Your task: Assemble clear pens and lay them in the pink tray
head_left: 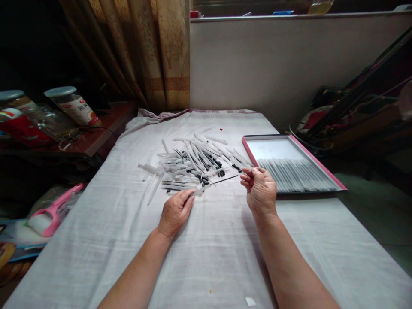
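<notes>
The left hand (175, 212) rests on the white cloth (209, 262), its fingers closed on one end of a clear pen barrel (199, 191). The right hand (260, 189) is raised just above the cloth, fingertips pinched on the far end of a thin black refill (225, 180). The refill's other end meets the open end of the barrel. The hands are apart, joined only by these two parts. A loose pile of barrels and refills (189, 165) lies directly beyond them. A pink-rimmed tray (248, 150), just right of the right hand, holds a row of pens (296, 176). A small red piece (221, 128) lies beyond the pile.
</notes>
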The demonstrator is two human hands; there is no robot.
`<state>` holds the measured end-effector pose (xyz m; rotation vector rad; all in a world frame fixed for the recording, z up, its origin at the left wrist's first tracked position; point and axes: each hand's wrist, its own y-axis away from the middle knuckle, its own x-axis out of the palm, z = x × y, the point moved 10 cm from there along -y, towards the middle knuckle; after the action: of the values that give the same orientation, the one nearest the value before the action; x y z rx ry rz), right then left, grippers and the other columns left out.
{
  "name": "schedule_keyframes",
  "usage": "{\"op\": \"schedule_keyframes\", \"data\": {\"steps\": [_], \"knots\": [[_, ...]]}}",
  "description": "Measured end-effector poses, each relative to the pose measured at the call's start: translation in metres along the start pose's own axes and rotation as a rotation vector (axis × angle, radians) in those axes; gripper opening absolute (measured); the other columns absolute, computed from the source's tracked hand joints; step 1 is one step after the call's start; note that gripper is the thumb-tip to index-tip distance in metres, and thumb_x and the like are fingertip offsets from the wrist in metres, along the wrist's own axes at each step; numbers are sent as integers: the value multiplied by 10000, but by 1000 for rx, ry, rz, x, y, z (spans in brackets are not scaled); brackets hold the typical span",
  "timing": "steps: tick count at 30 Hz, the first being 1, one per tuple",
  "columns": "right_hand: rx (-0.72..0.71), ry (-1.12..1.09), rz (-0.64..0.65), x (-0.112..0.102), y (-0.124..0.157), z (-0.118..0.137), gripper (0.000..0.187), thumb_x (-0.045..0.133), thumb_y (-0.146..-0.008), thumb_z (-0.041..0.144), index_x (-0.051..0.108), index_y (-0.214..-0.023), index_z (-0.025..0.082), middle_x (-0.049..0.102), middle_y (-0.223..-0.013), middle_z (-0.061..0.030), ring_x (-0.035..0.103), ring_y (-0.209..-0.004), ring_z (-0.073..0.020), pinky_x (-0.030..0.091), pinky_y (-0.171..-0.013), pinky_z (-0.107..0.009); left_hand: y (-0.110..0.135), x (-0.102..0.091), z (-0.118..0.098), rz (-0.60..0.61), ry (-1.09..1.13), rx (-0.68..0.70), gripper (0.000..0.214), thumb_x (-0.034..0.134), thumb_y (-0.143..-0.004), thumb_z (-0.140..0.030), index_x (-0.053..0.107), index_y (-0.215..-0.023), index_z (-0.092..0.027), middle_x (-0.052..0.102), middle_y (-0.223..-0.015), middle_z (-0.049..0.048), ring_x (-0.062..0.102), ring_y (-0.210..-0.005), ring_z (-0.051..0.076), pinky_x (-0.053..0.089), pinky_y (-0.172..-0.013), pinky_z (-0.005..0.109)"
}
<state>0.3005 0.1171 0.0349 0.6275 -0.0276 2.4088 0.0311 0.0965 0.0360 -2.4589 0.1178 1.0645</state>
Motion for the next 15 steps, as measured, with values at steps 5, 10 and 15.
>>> {"op": "schedule_keyframes", "data": {"steps": [5,10,15], "knots": [[39,7,28,5,2,-10,318,733,-619,336,516,-799,189,710,-637,24,616,-442,-78,463,-374,-123,1,3,-1,23,-10,20,258,494,-926,-260,658,-1121,-224,731,-1011,58,683,-906,183,531,-839,295],[46,3,21,6,4,-9,335,743,-594,328,513,-793,188,712,-625,26,610,-430,-77,464,-372,-124,1,3,-3,24,-18,21,253,491,-930,-259,658,-1114,-210,731,-1014,60,684,-912,186,530,-832,295],[-14,12,3,0,0,2,317,731,-633,341,506,-798,191,703,-635,31,610,-434,-75,462,-376,-125,0,1,-3,6,-12,29,250,492,-925,-250,659,-1106,-206,732,-999,60,687,-908,184,532,-829,287]]}}
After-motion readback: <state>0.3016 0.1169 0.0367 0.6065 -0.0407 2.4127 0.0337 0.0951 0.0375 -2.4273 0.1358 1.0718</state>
